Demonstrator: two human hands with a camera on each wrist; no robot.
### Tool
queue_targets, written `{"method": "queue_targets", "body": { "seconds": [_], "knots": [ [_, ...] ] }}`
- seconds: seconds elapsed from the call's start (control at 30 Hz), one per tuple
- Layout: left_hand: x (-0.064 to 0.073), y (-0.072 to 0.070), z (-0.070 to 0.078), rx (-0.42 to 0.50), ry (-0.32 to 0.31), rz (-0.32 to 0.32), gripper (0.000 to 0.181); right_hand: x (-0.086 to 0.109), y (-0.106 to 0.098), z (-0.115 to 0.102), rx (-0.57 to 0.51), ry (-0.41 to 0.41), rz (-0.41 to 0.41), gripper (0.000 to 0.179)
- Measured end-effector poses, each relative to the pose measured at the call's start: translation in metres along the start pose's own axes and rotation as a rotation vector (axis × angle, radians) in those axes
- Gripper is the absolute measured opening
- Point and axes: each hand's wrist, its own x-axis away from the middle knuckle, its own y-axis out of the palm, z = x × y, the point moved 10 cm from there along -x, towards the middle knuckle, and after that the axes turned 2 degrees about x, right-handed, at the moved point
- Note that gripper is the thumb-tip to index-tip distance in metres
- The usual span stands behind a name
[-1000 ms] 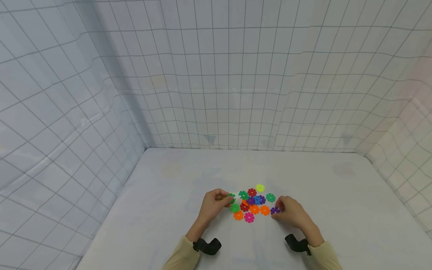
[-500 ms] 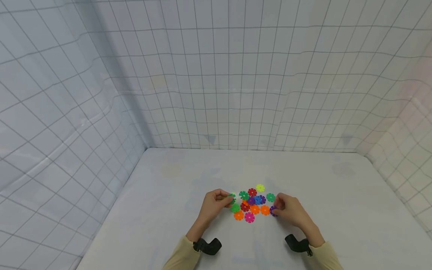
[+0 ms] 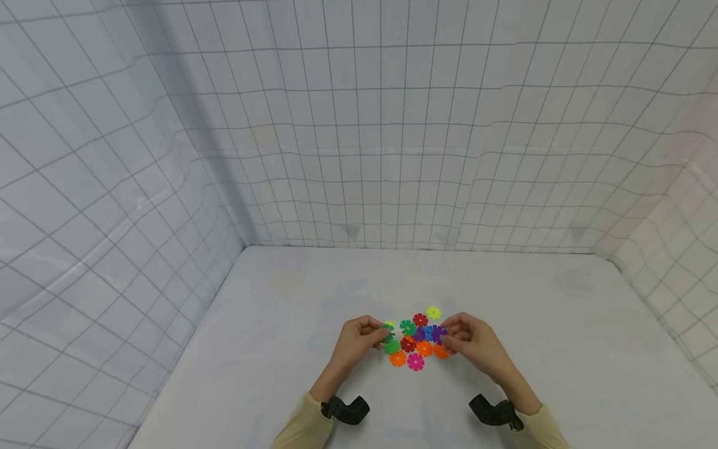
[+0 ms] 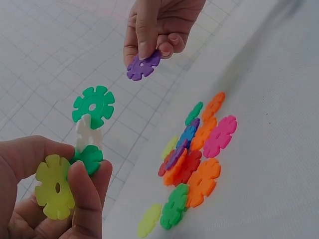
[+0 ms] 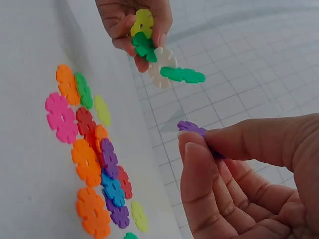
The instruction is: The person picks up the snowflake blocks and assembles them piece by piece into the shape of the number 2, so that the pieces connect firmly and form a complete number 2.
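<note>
My left hand (image 3: 356, 340) holds a short chain of flower-shaped, slotted plastic discs. The thumb and fingers pinch its green disc (image 4: 88, 160), which is joined to a yellow disc (image 4: 47, 186) and a white disc (image 4: 88, 134). A second green disc (image 4: 102, 97) sticks out at the chain's far end. Between thumb and fingertips, my right hand (image 3: 475, 346) pinches a single purple disc (image 4: 137, 70). It is up off the table and apart from the chain, with a gap between them in both wrist views.
On the white-covered table (image 3: 291, 386), loose discs lie bunched below and between the hands. Among them are a pink disc (image 5: 56, 117), orange ones (image 5: 89, 209) and a blue disc (image 5: 112, 186), several overlapping. White grid-patterned sheeting (image 3: 359, 125) encloses the back and sides.
The right hand has picked the purple disc up from the table's right side of the pile and moved it left and upward, over the loose discs. The left hand stays nearly still.
</note>
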Motion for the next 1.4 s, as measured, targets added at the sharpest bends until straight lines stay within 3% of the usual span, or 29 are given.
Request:
{"method": "queue_targets", "body": {
  "seconds": [0.3, 0.43, 0.67, 0.73, 1.07, 1.4],
  "knots": [
    [0.001, 0.002, 0.0, -0.042, 0.005, 0.001, 0.021, -0.002, 0.012, 0.003, -0.237, 0.048, -0.051, 0.032],
    [0.003, 0.005, 0.006, -0.071, 0.034, -0.007, 0.017, -0.003, 0.017, 0.005, -0.266, 0.056, -0.073, 0.031],
    [0.015, 0.012, 0.043, -0.122, 0.098, -0.015, 0.014, -0.003, 0.023, 0.006, -0.295, 0.075, -0.1, 0.03],
    [0.016, 0.013, 0.047, -0.139, 0.106, -0.014, 0.014, -0.003, 0.023, 0.007, -0.304, 0.084, -0.096, 0.029],
    [0.018, 0.014, 0.054, -0.174, 0.145, -0.017, 0.012, -0.003, 0.022, 0.009, -0.356, 0.102, -0.065, 0.027],
    [0.019, 0.015, 0.055, -0.235, 0.148, -0.007, 0.009, -0.002, 0.027, 0.007, -0.411, 0.092, -0.103, 0.021]
  ]
}}
